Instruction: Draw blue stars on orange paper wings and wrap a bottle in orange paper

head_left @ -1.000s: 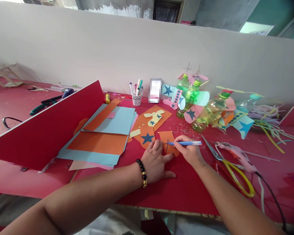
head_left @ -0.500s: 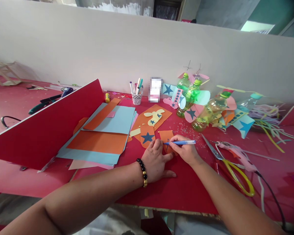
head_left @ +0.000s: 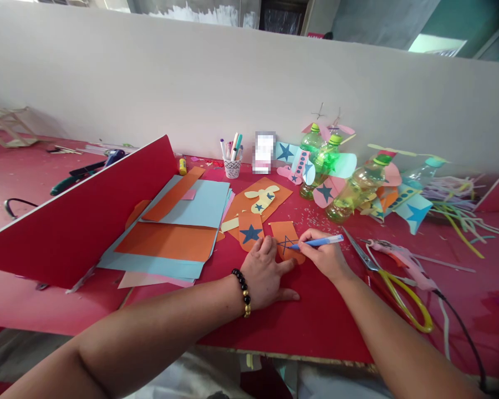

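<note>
In my right hand [head_left: 322, 256] is a blue pen [head_left: 320, 241], pinched near its tip, which meets a rounded orange paper piece [head_left: 281, 228]. Thin lines of a star outline [head_left: 286, 244] show on that paper. My left hand [head_left: 268, 277] lies flat on the red table, fingers spread, with fingertips against the paper's lower left edge. Just left of it is a second orange paper piece [head_left: 249, 221] bearing a filled dark blue star [head_left: 250, 234]. Behind both, a cream paper cutout [head_left: 260, 200] with small stars rests on an orange sheet [head_left: 280, 194].
Blue and orange paper sheets [head_left: 203, 202] are stacked at left beside an upright red board [head_left: 87, 213]. A marker cup [head_left: 232, 168] stands behind. Plastic bottles with paper wings [head_left: 353, 191] are at back right. Yellow-handled scissors [head_left: 403, 293] and a pink glue gun [head_left: 401, 261] lie at right.
My right hand and the pen have shifted slightly right. More of the star's lines are visible on the orange paper. My left hand has stayed in place.
</note>
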The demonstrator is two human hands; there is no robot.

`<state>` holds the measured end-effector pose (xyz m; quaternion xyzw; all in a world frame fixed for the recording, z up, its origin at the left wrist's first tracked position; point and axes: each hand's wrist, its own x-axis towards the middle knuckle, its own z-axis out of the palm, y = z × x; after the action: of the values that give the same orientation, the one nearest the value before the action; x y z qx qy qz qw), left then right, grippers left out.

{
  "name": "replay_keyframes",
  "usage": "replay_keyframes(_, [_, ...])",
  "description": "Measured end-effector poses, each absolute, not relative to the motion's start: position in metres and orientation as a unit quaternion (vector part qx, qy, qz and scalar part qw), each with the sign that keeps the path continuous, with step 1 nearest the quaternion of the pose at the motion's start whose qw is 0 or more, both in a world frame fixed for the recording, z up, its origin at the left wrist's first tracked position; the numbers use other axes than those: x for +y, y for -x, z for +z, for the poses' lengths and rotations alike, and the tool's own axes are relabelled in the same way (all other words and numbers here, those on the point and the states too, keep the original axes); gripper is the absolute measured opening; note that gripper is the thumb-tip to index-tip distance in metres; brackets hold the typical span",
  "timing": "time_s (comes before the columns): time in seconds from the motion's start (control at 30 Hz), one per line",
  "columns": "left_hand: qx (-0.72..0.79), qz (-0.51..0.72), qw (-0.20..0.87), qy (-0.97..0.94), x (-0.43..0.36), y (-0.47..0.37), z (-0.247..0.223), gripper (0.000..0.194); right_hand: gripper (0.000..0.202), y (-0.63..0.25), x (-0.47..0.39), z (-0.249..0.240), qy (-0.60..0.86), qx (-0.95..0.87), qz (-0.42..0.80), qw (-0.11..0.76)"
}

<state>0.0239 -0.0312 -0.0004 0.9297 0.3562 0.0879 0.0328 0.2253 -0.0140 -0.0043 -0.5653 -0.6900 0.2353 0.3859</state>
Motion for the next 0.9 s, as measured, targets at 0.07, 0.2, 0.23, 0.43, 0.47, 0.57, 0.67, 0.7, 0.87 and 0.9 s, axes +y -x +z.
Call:
replay_keyframes(0.07, [0.357,0.093,0.031,-0.929,-0.031,-0.024,-0.002,0.078,0.014,-0.228,-0.015,-0.004,0.571,-0.686,0.233,0.386])
replay_keyframes(0.2, [0.356,0.107,0.026,-0.928,-0.030,-0.024,-0.006,0.078,0.013,-0.232,-0.016,-0.002,0.586,-0.676,0.236,0.380])
replay_keyframes(0.23, [0.356,0.108,0.027,-0.928,-0.030,-0.024,-0.006,0.078,0.012,-0.233,-0.016,-0.001,0.589,-0.674,0.236,0.379])
replay_keyframes(0.43, [0.359,0.096,0.034,-0.928,-0.031,-0.025,-0.002,0.077,0.013,-0.236,-0.017,0.004,0.593,-0.671,0.229,0.382])
replay_keyframes(0.47, [0.359,0.095,0.035,-0.928,-0.031,-0.025,-0.001,0.077,0.013,-0.237,-0.017,0.004,0.592,-0.671,0.227,0.384])
replay_keyframes(0.57, [0.359,0.099,0.038,-0.927,-0.031,-0.025,-0.001,0.077,0.013,-0.239,-0.017,0.004,0.597,-0.669,0.222,0.384])
replay_keyframes(0.67, [0.359,0.098,0.038,-0.927,-0.030,-0.025,-0.002,0.077,0.011,-0.241,-0.017,0.004,0.600,-0.669,0.217,0.381])
replay_keyframes(0.7, [0.359,0.096,0.038,-0.928,-0.030,-0.025,-0.003,0.076,0.011,-0.242,-0.017,0.004,0.601,-0.669,0.215,0.381])
replay_keyframes(0.87, [0.361,0.099,0.041,-0.927,-0.032,-0.024,-0.003,0.076,0.013,-0.241,-0.018,0.004,0.595,-0.669,0.211,0.392])
replay_keyframes(0.9, [0.362,0.100,0.044,-0.926,-0.032,-0.024,-0.003,0.076,0.013,-0.240,-0.019,0.004,0.590,-0.666,0.216,0.402])
